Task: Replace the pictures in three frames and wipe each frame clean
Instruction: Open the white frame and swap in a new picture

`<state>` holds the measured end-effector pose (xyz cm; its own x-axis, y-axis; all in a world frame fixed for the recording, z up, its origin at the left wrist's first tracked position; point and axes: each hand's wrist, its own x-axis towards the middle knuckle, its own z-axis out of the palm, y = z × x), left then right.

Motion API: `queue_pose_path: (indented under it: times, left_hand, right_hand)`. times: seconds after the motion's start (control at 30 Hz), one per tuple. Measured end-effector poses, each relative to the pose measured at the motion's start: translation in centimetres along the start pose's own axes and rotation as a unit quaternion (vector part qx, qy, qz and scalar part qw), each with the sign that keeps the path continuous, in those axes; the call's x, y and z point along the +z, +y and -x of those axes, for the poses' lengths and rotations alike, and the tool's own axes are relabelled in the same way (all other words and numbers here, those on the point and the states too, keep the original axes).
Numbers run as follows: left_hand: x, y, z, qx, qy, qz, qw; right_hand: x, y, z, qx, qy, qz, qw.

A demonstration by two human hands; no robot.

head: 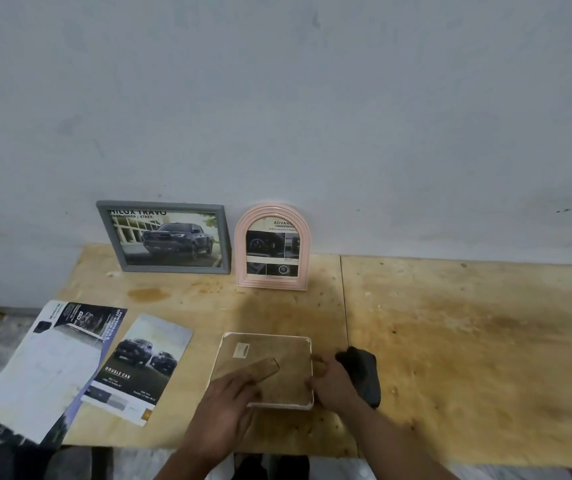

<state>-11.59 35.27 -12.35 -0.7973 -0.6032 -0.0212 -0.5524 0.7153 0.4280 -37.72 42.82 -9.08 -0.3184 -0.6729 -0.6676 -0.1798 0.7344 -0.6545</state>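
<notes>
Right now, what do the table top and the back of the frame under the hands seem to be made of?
Table top: probably bare plywood; pale grain, brown stains and a seam between two panels show, no gloss. Back of the frame lying face down: likely brown fibreboard or cardboard, matte and speckled, with a white rim chipped at one corner. Its stand flap looks the same.

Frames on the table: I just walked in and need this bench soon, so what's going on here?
A person is working on a white frame lying face down on the plywood table. The left hand rests on its back; the right hand grips its right edge. A grey frame and a pink arched frame stand against the wall, pictures in.
</notes>
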Motion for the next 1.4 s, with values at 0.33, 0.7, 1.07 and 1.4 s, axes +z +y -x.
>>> queue_pose_path:
  times: [0.33, 0.7, 1.07, 1.4]
  left_hand:
    - [0.4, -1.4, 2.5, -0.24, -0.113, 0.003, 0.964]
    - [0.3, -2.9, 1.1, -0.294, -0.117, 0.019, 0.949]
    - [-0.2, -4.0, -0.2, -0.293, -0.138, 0.067, 0.944]
    - [1.2, -5.4, 1.0, -0.258, -0.133, 0.012, 0.957]
  right_hand:
    - [0.9, 0.2, 1.8, -0.05, -0.009, 0.082, 0.995]
    - [0.3, -0.9, -2.6, -0.041, -0.046, 0.225, 0.972]
    - [0.8, -3.4, -3.9, -0.025, -0.022, 0.327, 0.944]
    - [0.1, -3.2, -4.4, -0.084, -0.015, 0.494, 0.865]
